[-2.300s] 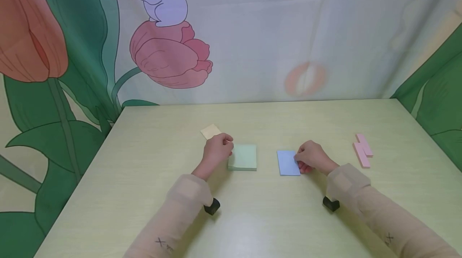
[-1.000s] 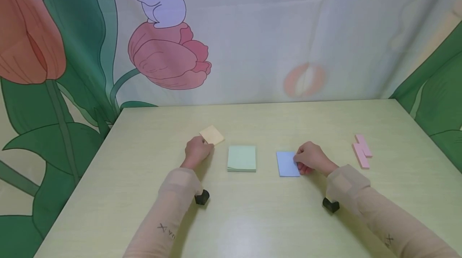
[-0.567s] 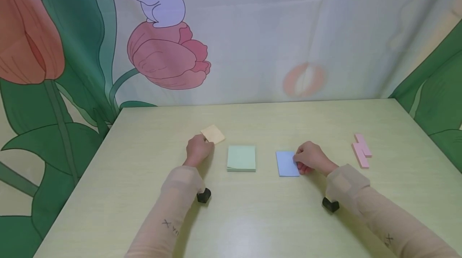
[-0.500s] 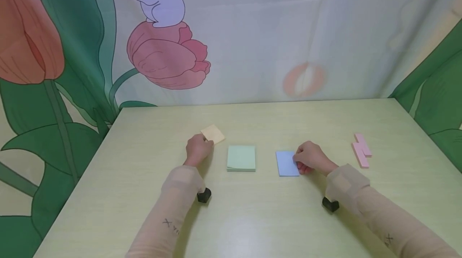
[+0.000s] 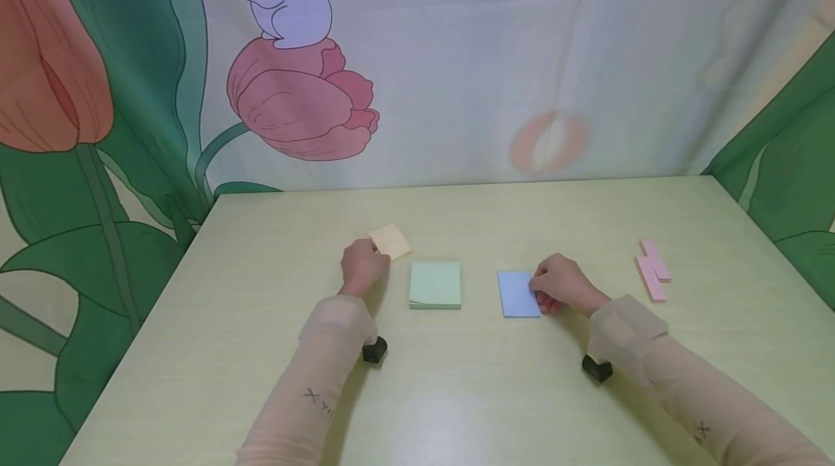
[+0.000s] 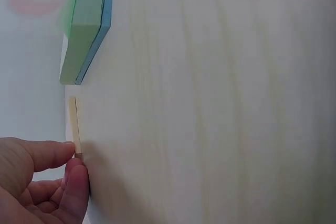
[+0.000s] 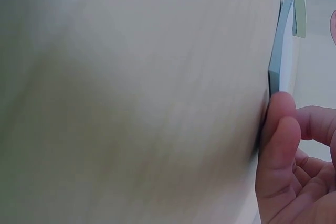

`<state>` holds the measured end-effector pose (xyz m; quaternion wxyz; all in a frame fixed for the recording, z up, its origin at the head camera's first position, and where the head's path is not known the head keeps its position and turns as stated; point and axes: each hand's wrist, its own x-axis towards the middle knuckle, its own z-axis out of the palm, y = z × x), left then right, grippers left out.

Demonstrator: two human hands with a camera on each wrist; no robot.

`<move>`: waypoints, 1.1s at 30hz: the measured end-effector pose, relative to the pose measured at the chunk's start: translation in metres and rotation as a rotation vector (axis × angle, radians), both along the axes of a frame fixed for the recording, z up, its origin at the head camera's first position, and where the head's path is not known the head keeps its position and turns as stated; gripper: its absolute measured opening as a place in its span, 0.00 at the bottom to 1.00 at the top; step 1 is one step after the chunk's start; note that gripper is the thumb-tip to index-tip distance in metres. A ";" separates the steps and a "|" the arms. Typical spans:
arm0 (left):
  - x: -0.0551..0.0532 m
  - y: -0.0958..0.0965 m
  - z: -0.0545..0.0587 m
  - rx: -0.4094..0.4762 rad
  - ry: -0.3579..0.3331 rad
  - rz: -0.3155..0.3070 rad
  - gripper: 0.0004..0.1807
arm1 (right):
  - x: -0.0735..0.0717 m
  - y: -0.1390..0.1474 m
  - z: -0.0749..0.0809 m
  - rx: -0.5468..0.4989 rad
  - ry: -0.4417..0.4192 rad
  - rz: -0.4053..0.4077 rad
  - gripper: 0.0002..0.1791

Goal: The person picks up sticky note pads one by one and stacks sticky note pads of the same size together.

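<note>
In the head view, my left hand (image 5: 363, 267) pinches the near-left corner of a cream sticky-note pad (image 5: 393, 241) lying rotated on the table. The left wrist view shows thumb and index finger at the end of the thin cream pad (image 6: 74, 121). To the right lies a thicker green sticky-note pad (image 5: 435, 285), with a blue layer under it (image 6: 94, 51) visible from the left wrist. My right hand (image 5: 562, 283) pinches the right edge of a blue sticky-note pad (image 5: 517, 295). From the right wrist, fingertips meet at the end of this blue pad (image 7: 281, 45).
Two narrow pink sticky-note pads (image 5: 652, 270) lie side by side, offset and touching, at the table's right. A printed curtain (image 5: 443, 75) hangs behind the table's back edge. A black wrist device (image 5: 375, 350) sits below the left cuff, another (image 5: 596, 369) below the right.
My left hand has gone from beside the green pad to the cream pad, then shifted it slightly right. The right hand stays at the blue pad.
</note>
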<state>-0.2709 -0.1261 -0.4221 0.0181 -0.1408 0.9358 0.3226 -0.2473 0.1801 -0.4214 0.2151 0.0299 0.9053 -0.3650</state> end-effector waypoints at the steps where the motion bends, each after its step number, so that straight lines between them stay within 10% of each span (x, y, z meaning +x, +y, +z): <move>1: 0.000 0.001 0.000 -0.001 -0.002 -0.001 0.06 | 0.000 0.000 0.000 0.000 0.000 0.000 0.07; 33: -0.006 0.028 -0.006 0.025 0.029 -0.089 0.14 | -0.002 0.000 0.000 0.017 -0.031 -0.016 0.06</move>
